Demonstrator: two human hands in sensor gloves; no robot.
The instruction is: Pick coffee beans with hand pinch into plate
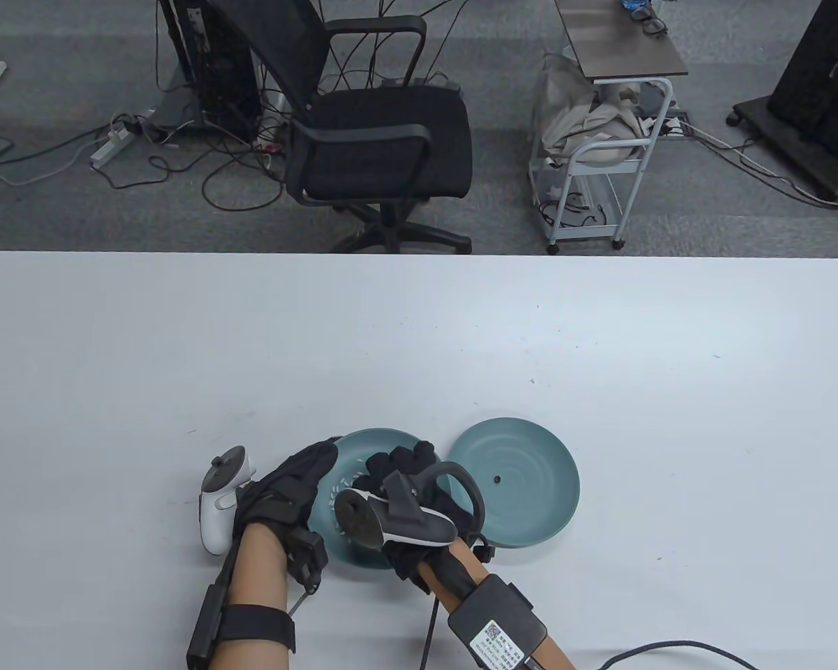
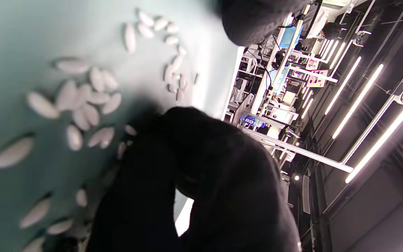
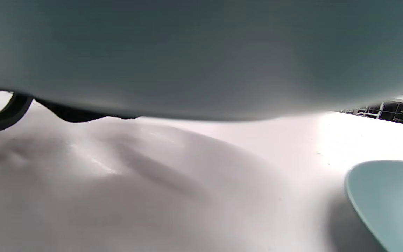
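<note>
Teal plate (image 1: 531, 516) with one bean (image 1: 496, 479), hands (image 1: 398, 471) over neighbouring plate (image 1: 363, 447)

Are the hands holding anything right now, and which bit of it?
It cannot be told. Both the left hand and right hand are over the left plate, fingertips hidden; no bean shows between them.

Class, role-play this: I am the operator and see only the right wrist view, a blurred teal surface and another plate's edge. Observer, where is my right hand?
Observer: The right hand is over the left plate, fingers reaching into it.
Operator: Anything in the other plate?
Observer: The right plate holds one dark bean, near its middle.
Operator: And the left hand?
Observer: The left hand is at the left plate's left rim.
</note>
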